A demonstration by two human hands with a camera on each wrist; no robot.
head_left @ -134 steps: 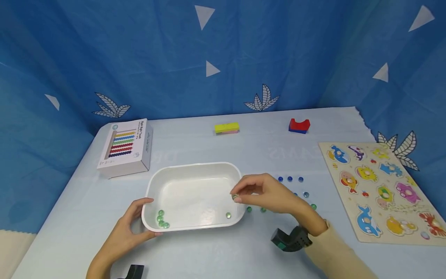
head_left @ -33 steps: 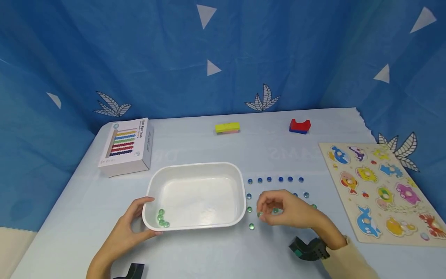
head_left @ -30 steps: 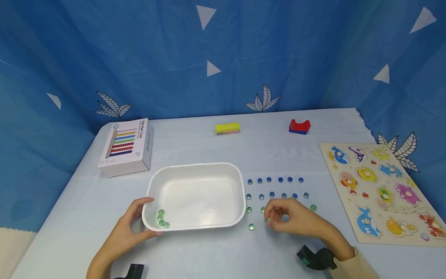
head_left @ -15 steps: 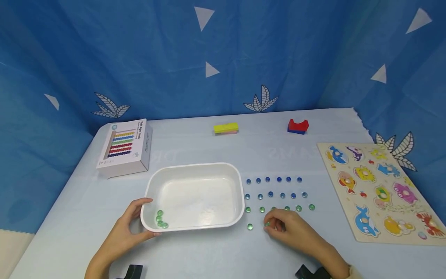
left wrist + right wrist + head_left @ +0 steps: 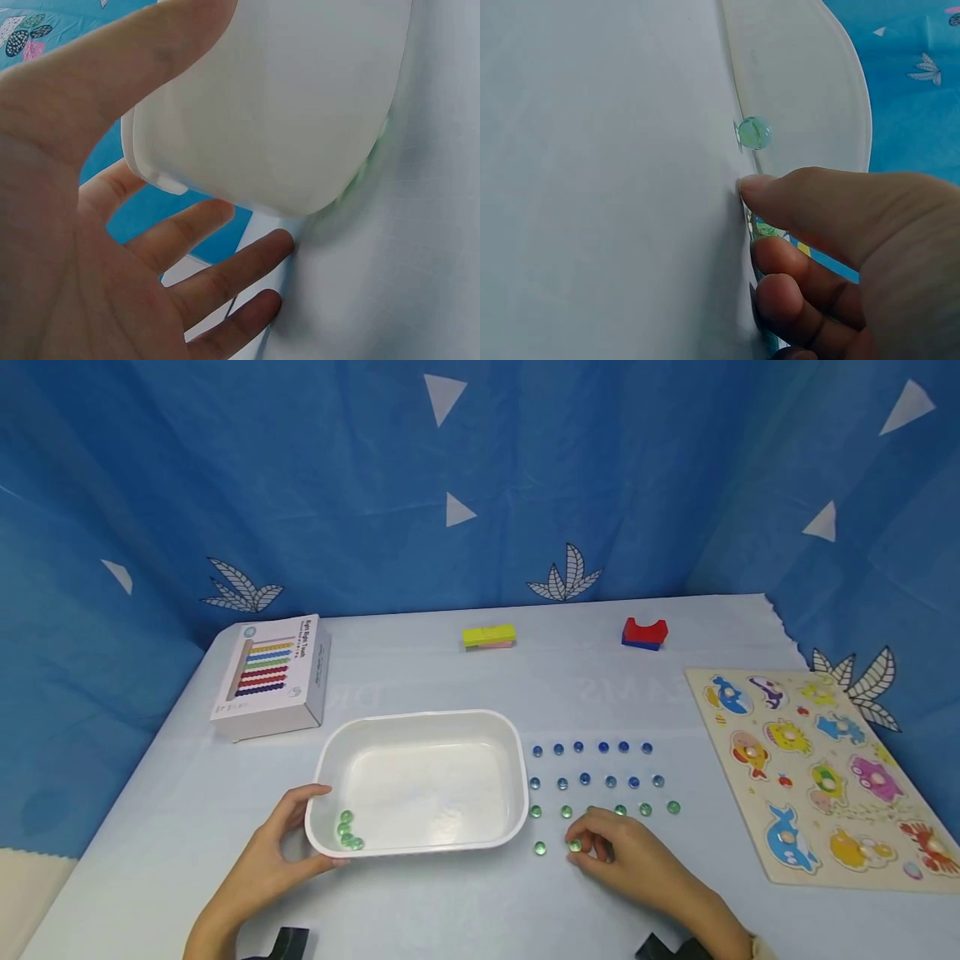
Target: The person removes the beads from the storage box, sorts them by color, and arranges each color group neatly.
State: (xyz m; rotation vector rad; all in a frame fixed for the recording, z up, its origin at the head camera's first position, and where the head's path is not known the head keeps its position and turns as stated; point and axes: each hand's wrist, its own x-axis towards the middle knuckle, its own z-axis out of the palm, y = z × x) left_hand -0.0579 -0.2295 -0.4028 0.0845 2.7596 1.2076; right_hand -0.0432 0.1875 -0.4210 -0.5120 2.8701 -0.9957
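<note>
At its left end my left hand [image 5: 262, 852] grips the white tray [image 5: 420, 717], index finger over the rim and thumb against the near side. In the left wrist view the tray's outer wall [image 5: 262, 135] stands between thumb and fingers, the other fingers spread beneath. Several green marbles [image 5: 347, 839] lie in its near left corner. My right hand [image 5: 626, 852] pinches a green marble [image 5: 575, 845] between thumb and index finger, low over the table. Just left of it sits a lone green marble [image 5: 540, 849], also seen as a clear greenish marble [image 5: 754, 133] in the right wrist view.
Right of the tray run rows of marbles: dark blue marbles [image 5: 578, 747], lighter blue marbles [image 5: 611, 782] and green marbles [image 5: 645, 810], partly behind my hand. Around them are a wooden puzzle board [image 5: 757, 810], an abacus box [image 5: 270, 677], yellow blocks [image 5: 489, 635] and a red block [image 5: 645, 630].
My right hand has moved from over the tray to the table on its right. A marble that lay in the tray's right corner is gone from there; one now sits on the table. Left hand unmoved.
</note>
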